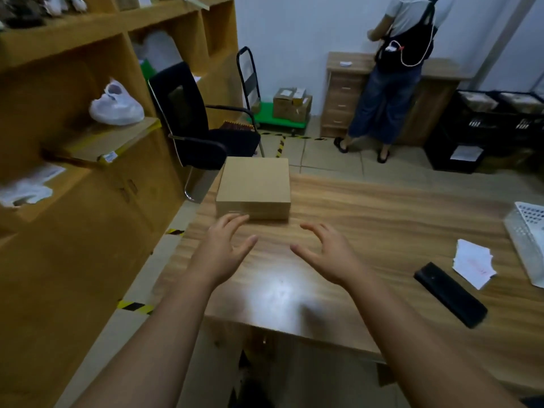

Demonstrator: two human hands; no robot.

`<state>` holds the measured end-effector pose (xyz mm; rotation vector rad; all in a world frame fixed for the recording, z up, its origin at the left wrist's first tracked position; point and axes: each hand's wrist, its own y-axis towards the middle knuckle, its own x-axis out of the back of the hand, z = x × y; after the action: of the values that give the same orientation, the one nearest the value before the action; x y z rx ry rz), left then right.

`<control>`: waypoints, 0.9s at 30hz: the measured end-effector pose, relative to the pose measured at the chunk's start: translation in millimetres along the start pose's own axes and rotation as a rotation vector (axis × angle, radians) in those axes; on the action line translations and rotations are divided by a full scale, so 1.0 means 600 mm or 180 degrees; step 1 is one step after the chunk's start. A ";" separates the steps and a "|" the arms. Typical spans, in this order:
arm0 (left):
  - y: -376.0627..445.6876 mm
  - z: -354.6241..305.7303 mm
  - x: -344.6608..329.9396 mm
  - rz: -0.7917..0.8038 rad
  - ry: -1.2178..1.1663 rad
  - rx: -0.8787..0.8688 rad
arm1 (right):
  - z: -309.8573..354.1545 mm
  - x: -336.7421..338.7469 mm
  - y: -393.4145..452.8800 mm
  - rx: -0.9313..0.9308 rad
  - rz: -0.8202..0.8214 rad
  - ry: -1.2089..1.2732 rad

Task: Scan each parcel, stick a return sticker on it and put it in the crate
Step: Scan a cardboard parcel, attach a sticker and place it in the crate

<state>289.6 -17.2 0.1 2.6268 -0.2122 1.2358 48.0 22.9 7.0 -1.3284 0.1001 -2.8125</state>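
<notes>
Now both hands, left hand (221, 251) and right hand (325, 256), hover open and empty just before the cardboard parcel (255, 187) on the worktop (368, 228).

Parcel (254, 188) on table's (368, 216) far-left corner

This is a small parcel-handling stockroom or warehouse back office. Left of the fingers (235, 222) stand tall wooden shelves (88, 54) holding bagged goods, among them a white shoe in a plastic bag (116, 104). Just beyond the fingertips a plain cardboard box (254, 187) sits on a wood-grain table (368, 219). Farther ahead, a green platform trolley (279, 116) carries labelled cartons (291, 103). Yellow-and-black hazard tape (281, 145) marks the tiled floor. Far right of the fingers stand black crates (497, 113), and another person (394, 72) works at a wooden drawer unit (341, 95).
</notes>
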 end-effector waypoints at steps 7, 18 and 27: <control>0.234 0.139 -0.039 0.0314 0.0122 0.0353 | -0.018 -0.041 0.254 -0.0368 0.0132 -0.0164; 0.379 0.268 -0.120 0.0485 -0.0059 0.1434 | -0.097 -0.122 0.442 -0.0817 0.0229 -0.0096; 0.327 0.173 -0.152 0.0164 -0.0805 0.1543 | -0.186 -0.093 0.368 -0.1064 -0.0244 0.0431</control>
<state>264.0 -231.2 -106.3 3.2148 -0.0204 1.0732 -3.0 -189.5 -122.3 -1.2114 0.5563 -3.0491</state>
